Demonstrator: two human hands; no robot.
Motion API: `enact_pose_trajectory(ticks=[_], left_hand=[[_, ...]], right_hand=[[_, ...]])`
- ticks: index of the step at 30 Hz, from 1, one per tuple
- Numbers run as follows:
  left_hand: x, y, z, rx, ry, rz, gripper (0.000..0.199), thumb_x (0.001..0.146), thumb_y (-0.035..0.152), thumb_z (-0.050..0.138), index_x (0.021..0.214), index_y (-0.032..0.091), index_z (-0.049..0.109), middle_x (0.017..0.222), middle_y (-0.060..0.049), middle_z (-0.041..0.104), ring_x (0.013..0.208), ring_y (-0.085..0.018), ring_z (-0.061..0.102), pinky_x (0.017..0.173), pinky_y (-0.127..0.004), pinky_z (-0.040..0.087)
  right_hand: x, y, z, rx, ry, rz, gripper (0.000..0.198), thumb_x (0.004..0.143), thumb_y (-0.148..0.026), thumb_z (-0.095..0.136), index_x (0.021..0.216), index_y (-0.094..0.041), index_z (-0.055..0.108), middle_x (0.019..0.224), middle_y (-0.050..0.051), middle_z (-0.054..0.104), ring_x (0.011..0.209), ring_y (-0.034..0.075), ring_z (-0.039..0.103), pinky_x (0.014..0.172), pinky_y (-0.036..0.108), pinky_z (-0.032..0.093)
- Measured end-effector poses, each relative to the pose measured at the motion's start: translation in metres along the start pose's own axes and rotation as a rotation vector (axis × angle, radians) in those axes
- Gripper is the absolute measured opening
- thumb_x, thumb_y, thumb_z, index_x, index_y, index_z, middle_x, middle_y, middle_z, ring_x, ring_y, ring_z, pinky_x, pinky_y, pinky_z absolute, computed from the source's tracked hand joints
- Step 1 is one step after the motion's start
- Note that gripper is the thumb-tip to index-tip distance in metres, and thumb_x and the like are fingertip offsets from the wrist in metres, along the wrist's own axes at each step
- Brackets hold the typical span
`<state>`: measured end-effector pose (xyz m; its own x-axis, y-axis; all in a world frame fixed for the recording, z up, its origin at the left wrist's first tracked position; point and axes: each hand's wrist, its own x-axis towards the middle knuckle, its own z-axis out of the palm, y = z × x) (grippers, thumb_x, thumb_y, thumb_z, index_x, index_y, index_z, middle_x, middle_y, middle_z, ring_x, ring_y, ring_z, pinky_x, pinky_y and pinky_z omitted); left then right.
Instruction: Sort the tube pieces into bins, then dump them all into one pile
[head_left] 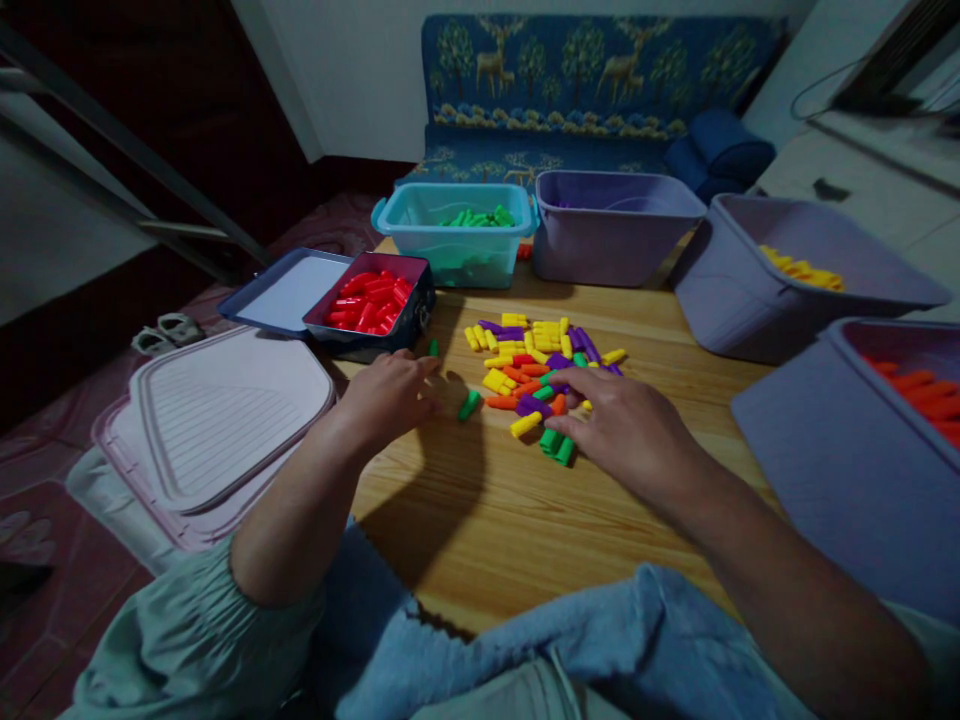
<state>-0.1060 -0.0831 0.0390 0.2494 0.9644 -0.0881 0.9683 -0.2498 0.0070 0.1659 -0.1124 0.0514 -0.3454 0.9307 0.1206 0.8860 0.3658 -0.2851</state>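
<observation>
A mixed pile of small plastic pieces shaped like pen caps [517, 362] lies on the wooden table, in yellow, purple, orange and green. Above its right side hovers my right hand [626, 425], thumb and forefinger apart. Its fingertips are close to green pieces [559, 446] and a purple one; whether they touch is unclear. My left hand [390, 395] is left of the pile, fingers loosely bent and spread, with no piece visible in it. One green piece [469, 404] lies just right of it, and another green piece [433, 348] sits beyond its fingertips.
A dark tin [367, 345] with red pieces stands open at left, beside stacked pale lids [240, 410]. Along the back are a turquoise bin [457, 255] with green pieces and a purple-grey bin [600, 245]. Grey bins hold yellow [802, 268] and orange pieces [926, 390] at right.
</observation>
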Motion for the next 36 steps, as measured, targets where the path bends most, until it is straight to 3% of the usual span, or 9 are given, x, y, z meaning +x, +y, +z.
enact_pose_trajectory(ticks=[3,5,9,13,17,22,27,32,36], left_hand=[[-0.002,0.014,0.007,-0.025,-0.046,0.061,0.062,0.074,0.044,0.066,0.13,0.019,0.053,0.125,-0.014,0.056,0.111,-0.03,0.055,0.095,-0.039,0.043],[-0.002,0.029,0.011,-0.052,-0.03,0.156,0.062,0.072,0.044,0.069,0.126,0.018,0.055,0.127,-0.014,0.054,0.118,-0.03,0.049,0.099,-0.04,0.04],[0.0,0.062,0.013,-0.087,0.024,0.255,0.059,0.07,0.041,0.072,0.12,0.012,0.058,0.127,-0.017,0.054,0.118,-0.03,0.048,0.1,-0.04,0.038],[0.009,0.086,0.013,-0.054,0.03,0.283,0.032,0.076,0.034,0.067,0.098,0.011,0.067,0.11,-0.017,0.064,0.109,-0.031,0.054,0.097,-0.041,0.041],[0.033,0.093,0.014,-0.085,0.106,0.272,0.026,0.077,0.026,0.065,0.093,0.007,0.068,0.101,-0.019,0.067,0.106,-0.03,0.057,0.094,-0.037,0.044],[0.075,0.086,0.005,-0.16,0.075,0.19,0.025,0.079,0.025,0.062,0.099,0.011,0.069,0.1,-0.014,0.069,0.096,-0.025,0.063,0.082,-0.031,0.048],[0.099,0.08,-0.003,-0.285,0.199,0.13,0.028,0.08,0.028,0.062,0.105,0.018,0.069,0.099,-0.01,0.071,0.093,-0.024,0.065,0.08,-0.031,0.049],[0.122,0.081,0.006,-0.359,0.403,0.094,0.033,0.085,0.027,0.055,0.115,0.017,0.065,0.113,-0.01,0.066,0.105,-0.021,0.06,0.092,-0.03,0.046],[0.145,0.084,0.016,-0.296,0.297,0.195,0.05,0.082,0.029,0.058,0.13,0.015,0.055,0.125,-0.016,0.057,0.117,-0.025,0.053,0.101,-0.037,0.04]], right_hand=[[-0.018,0.002,-0.006,-0.191,-0.249,0.108,0.055,0.072,-0.044,0.073,0.12,-0.021,0.058,0.091,0.009,0.071,0.083,0.028,0.067,0.066,0.034,0.046],[-0.025,0.002,-0.002,-0.228,-0.336,0.129,0.062,0.07,-0.048,0.073,0.123,-0.019,0.055,0.095,0.011,0.071,0.086,0.029,0.067,0.066,0.033,0.045],[-0.026,-0.001,0.015,-0.234,-0.322,0.157,0.063,0.076,-0.05,0.068,0.126,-0.016,0.05,0.101,0.013,0.07,0.09,0.028,0.067,0.067,0.032,0.045],[-0.017,0.001,0.023,-0.217,-0.275,0.223,0.043,0.082,-0.045,0.061,0.115,-0.018,0.056,0.099,0.011,0.071,0.091,0.027,0.067,0.069,0.031,0.045],[-0.002,0.01,0.021,-0.219,-0.256,0.23,0.034,0.082,-0.04,0.061,0.107,-0.017,0.061,0.099,0.011,0.071,0.094,0.027,0.066,0.071,0.031,0.046],[0.029,0.016,0.001,-0.298,-0.269,0.241,0.035,0.075,-0.045,0.066,0.1,-0.02,0.068,0.101,0.011,0.071,0.095,0.03,0.065,0.069,0.034,0.048],[0.06,0.023,-0.015,-0.225,-0.138,0.325,0.037,0.076,-0.051,0.064,0.102,-0.026,0.07,0.098,0.008,0.072,0.094,0.028,0.065,0.072,0.035,0.048],[0.078,0.04,0.013,-0.089,0.194,0.308,0.033,0.085,-0.031,0.055,0.116,-0.021,0.063,0.111,0.008,0.067,0.102,0.022,0.061,0.087,0.031,0.046],[0.089,0.053,0.038,-0.019,0.202,0.194,0.051,0.079,-0.014,0.054,0.13,-0.013,0.052,0.136,0.011,0.052,0.126,0.02,0.045,0.107,0.03,0.033]])
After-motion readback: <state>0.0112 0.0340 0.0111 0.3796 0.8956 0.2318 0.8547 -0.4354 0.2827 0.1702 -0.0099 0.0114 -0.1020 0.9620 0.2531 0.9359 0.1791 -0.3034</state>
